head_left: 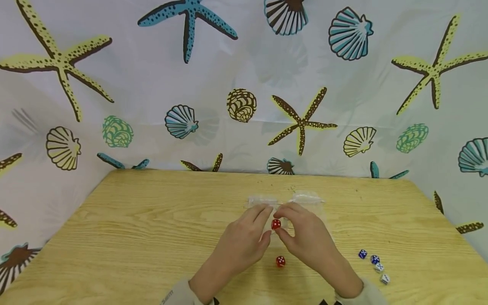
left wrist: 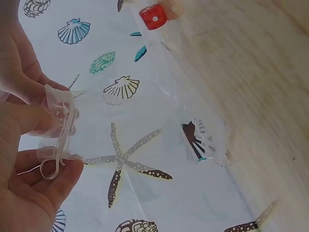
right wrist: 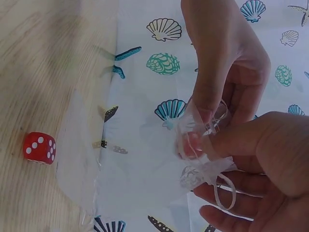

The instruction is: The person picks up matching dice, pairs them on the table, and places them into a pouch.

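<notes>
My left hand (head_left: 245,235) grips a small sheer drawstring pouch (left wrist: 60,128), whose thin cord loops out beside the fingers. Close against it, my right hand (head_left: 305,228) pinches a red die (head_left: 276,224) with white pips between thumb and fingers. In the right wrist view that die (right wrist: 190,145) shows blurred through the pouch fabric, near the right thumb tip. A second red die (head_left: 280,261) lies on the table below the hands. Fingers and folded fabric partly hide the pouch's opening.
Two blue dice (head_left: 363,253) and two white dice (head_left: 385,278) lie right of my right forearm. Clear plastic packaging (head_left: 306,197) rests on the wooden table (head_left: 152,220) beyond the hands. A cloth (head_left: 228,144) printed with shells and starfish hangs at the back and sides.
</notes>
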Tool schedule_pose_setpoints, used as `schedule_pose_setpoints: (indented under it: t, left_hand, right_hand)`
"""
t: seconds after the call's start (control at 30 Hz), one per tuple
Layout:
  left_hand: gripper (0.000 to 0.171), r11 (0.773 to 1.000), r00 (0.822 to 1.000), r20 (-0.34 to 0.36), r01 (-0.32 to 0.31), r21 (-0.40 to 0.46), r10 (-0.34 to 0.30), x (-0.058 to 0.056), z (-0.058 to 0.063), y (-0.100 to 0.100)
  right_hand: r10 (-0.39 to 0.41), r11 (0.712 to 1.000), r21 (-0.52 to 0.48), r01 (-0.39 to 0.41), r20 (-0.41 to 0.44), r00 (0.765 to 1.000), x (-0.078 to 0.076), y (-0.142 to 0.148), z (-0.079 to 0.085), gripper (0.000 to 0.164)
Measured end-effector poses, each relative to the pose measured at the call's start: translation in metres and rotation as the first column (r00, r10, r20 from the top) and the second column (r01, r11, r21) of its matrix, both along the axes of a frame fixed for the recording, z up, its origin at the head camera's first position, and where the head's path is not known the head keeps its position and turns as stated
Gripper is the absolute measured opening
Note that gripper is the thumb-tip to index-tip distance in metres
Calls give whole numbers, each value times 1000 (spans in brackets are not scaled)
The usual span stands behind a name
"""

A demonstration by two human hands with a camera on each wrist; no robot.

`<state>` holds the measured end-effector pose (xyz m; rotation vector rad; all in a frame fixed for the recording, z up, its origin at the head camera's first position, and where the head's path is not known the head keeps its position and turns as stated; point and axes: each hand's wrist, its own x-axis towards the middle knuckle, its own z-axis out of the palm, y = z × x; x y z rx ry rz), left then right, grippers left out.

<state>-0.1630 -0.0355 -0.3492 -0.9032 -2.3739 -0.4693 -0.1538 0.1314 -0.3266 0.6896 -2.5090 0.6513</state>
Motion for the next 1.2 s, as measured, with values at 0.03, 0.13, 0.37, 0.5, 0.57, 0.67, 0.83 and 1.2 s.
schedule_pose_setpoints:
  t: [0.03,0.13,0.37,0.5,0.57,0.67,0.83,1.2]
  left_hand:
    - [47,1000,1000,-2,0,-1,0,0,0,0]
    - [47,1000,1000,-10,-4,0,4,0,-1,1]
    - [46,1000,1000,9,-21,4,21,1,0,1]
    - [47,1000,999,35,-24,-1,24,1,-1,1]
    - [47,1000,999,43,-28,-5,28,2,-1,1]
    - [47,1000,998,54,-30,-10,30,2,-1,2]
    - [46,999,993,107,-48,-16,49,4,2,5]
    - [34,994,992,88,-99,54,94,6,-5,10]
  right_hand:
    - [-4,1000,10,4,-1,1000,0,1,0,27]
    - [-11,999,30,12,-5,1000,0,2,1,30]
    - [9,999,46,-10,19,1000,-2,3,0,31]
    - [15,999,47,-17,33,999,-3,4,-2,32]
    - [14,999,50,-16,36,999,-2,4,-3,32]
    - [9,999,49,-12,48,999,-2,4,-4,31]
    - [-1,999,46,-2,66,998,0,4,-5,29]
    - [-13,999,45,10,55,998,4,-3,-9,24]
